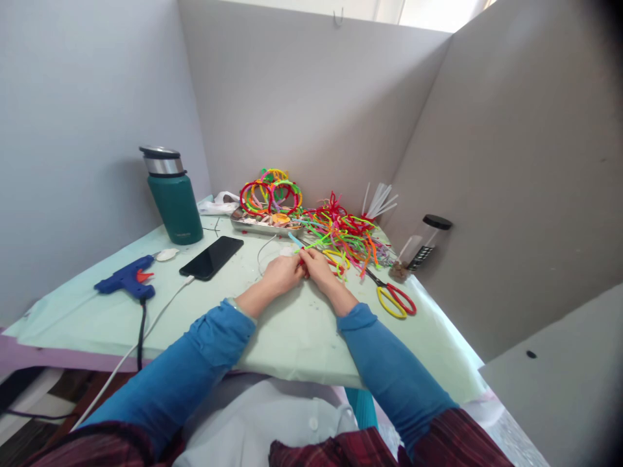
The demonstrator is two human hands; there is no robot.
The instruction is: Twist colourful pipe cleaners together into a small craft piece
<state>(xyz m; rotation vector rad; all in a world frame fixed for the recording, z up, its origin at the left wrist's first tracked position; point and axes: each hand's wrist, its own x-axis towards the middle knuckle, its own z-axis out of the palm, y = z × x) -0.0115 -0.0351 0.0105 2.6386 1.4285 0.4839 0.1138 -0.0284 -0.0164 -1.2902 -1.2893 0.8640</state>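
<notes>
Close together over the middle of the table, my left hand (283, 274) and my right hand (322, 270) meet at the fingertips. The fingers of both are closed in a pinch on fuzzy pipe cleaners. A light blue pipe cleaner (294, 240) sticks up from between them, with bits of green and red beside it. My fingers hide how these pieces join. Just beyond my right hand lies a tangled heap of coloured pipe cleaners (348, 230). Partly covered by that hand is a tool with yellow and red handles (335, 261), apparently scissors.
Behind my hands stands a metal tray (265, 228) bearing pipe-cleaner rings (256, 198). Scissors (396, 301) and a clear jar (421, 246) are at right, white sticks (380, 202) at the back. Leftward are a phone (211, 257), a blue glue gun (129, 275) and a green bottle (175, 207).
</notes>
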